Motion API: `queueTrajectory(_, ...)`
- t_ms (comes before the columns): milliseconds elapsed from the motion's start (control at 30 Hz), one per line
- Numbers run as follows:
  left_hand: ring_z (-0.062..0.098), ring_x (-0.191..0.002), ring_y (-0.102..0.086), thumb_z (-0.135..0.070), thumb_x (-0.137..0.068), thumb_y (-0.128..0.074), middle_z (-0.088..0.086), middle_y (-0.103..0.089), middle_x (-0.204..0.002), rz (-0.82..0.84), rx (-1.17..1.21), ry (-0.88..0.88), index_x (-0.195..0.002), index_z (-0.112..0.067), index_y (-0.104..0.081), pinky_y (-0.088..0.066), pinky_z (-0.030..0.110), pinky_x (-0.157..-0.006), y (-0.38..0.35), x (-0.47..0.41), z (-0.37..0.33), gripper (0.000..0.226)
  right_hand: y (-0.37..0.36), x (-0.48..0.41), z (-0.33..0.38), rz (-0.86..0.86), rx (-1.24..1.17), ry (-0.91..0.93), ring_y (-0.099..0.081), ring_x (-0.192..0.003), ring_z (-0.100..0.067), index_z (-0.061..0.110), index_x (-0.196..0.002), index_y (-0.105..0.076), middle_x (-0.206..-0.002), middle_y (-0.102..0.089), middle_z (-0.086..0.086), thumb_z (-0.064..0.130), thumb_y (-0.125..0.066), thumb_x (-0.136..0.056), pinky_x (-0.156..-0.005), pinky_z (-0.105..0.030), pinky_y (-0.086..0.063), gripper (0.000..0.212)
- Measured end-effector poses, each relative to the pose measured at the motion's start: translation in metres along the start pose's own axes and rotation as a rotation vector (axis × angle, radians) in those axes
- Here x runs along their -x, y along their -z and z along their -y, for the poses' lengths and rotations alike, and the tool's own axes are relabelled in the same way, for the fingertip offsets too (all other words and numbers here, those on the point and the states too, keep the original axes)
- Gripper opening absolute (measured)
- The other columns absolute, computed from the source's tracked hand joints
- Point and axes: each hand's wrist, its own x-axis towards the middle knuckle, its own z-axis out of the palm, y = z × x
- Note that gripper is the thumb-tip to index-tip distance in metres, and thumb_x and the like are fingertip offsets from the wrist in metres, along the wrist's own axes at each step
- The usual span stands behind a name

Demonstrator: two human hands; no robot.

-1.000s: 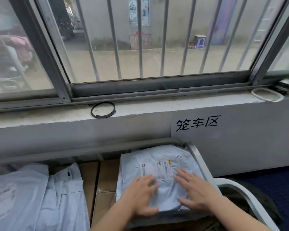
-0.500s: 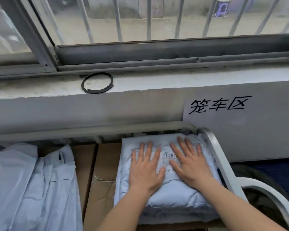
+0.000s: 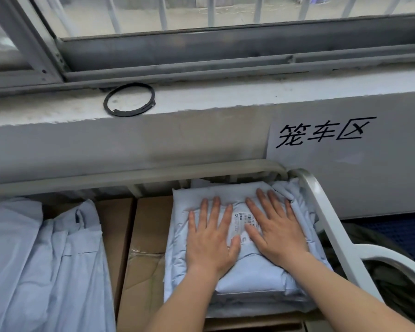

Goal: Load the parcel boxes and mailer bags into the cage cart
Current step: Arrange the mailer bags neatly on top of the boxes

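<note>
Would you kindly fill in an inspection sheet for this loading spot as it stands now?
Surface: cage cart, grey rail, against the wall.
Job's things: mailer bag in the right corner; cardboard boxes beside it; more mailer bags on the left.
Clutter: black ring on the window sill.
Hands: left hand and right hand press flat on the mailer bag.
Cables: nothing seen.
Surroundings: barred window; paper sign on the wall.

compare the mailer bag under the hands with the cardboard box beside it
The mailer bag is pale blue, wrinkled and labelled; the cardboard box is brown with clear tape. Left hand and right hand press the mailer bag, not the cardboard box. Both lie in the cage cart.
</note>
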Motion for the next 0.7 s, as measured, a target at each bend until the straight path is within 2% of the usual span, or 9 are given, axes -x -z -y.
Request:
queueTrajectory(267, 0.028, -0.155, -0.005, -0.061, -0.092, -0.034, 0.004, -0.009, -0.168, -0.021, -0.016, 0.01, -0.16, -0.029, -0.019, -0.01, 0.058, -0.12, -0.01, 0.002, -0.001, 0.077, -0.008, 0.001, -0.002, -0.013, -0.031, 0.001, 0.003, -0.155, -0.019, 0.039, -0.159, -0.011, -0.168, -0.002, 0.005, 0.069, -0.01, -0.096, -0.123, -0.043, 0.005, 0.07)
queueTrajectory(467, 0.027, -0.155, -0.007, -0.061, -0.092, -0.034, 0.004, -0.012, -0.168, -0.021, -0.008, 0.017, -0.159, -0.029, -0.021, -0.014, 0.059, -0.119, -0.013, 0.003, 0.0, 0.076, -0.009, 0.002, -0.001, 0.008, -0.039, -0.002, 0.01, -0.154, -0.016, 0.042, -0.158, -0.003, -0.168, 0.004, 0.007, 0.069, -0.008, -0.094, -0.122, -0.041, 0.01, 0.07)
queueTrajectory(700, 0.027, -0.155, -0.004, -0.062, -0.092, -0.034, 0.003, -0.01, -0.168, 0.007, -0.007, 0.019, -0.16, -0.03, -0.019, -0.011, 0.058, -0.119, -0.014, 0.003, 0.0, 0.076, -0.01, 0.003, -0.002, 0.014, -0.052, -0.003, 0.008, -0.154, -0.017, 0.042, -0.159, -0.005, -0.168, 0.004, 0.007, 0.071, -0.007, -0.094, -0.123, -0.047, 0.003, 0.071)
